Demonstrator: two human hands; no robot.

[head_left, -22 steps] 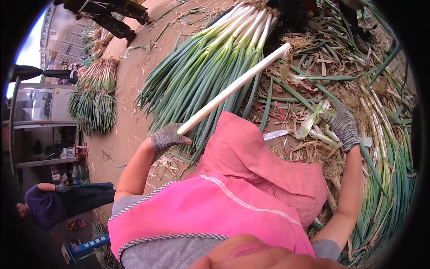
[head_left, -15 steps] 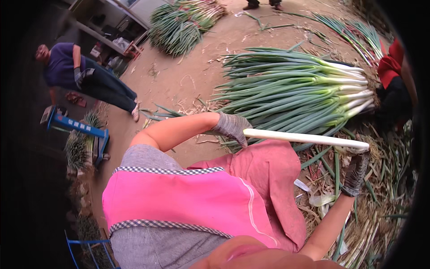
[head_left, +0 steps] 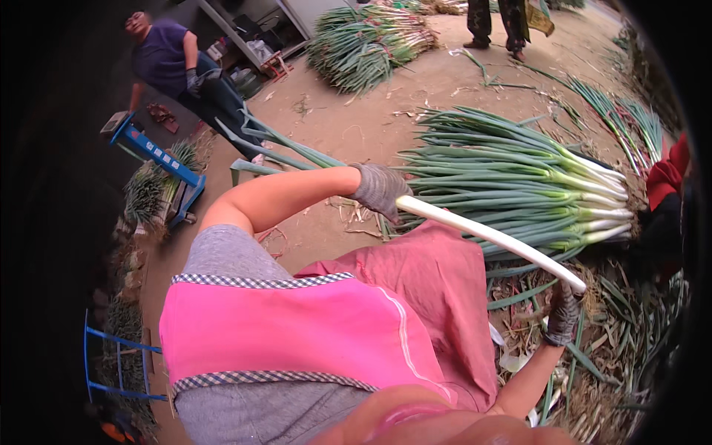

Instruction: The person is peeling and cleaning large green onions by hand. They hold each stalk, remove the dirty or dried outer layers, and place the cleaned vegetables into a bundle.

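One long green onion (head_left: 486, 233) is stretched between my two gloved hands, its white stalk sloping down to the right. My left hand (head_left: 380, 191), in a grey knit glove, is closed around it where the white meets the green. Its green leaves (head_left: 285, 148) trail out to the left beyond my forearm. My right hand (head_left: 565, 313), in a darker, soiled glove, grips the root end; its fingers are partly hidden. Just beyond the stalk lies a large pile of green onions (head_left: 519, 178), white ends to the right.
Leaf scraps and roots (head_left: 615, 341) litter the ground at the right. A person in a purple top (head_left: 167, 55) stands at far left by a blue platform scale (head_left: 159, 159). More green onion bundles (head_left: 371, 44) lie at the back. Another person's legs (head_left: 497, 26) are at the top.
The stalk tilts more steeply, its root end lower. My right hand has moved down and left. The leaves now show raised behind my left arm. The whole view has shifted.
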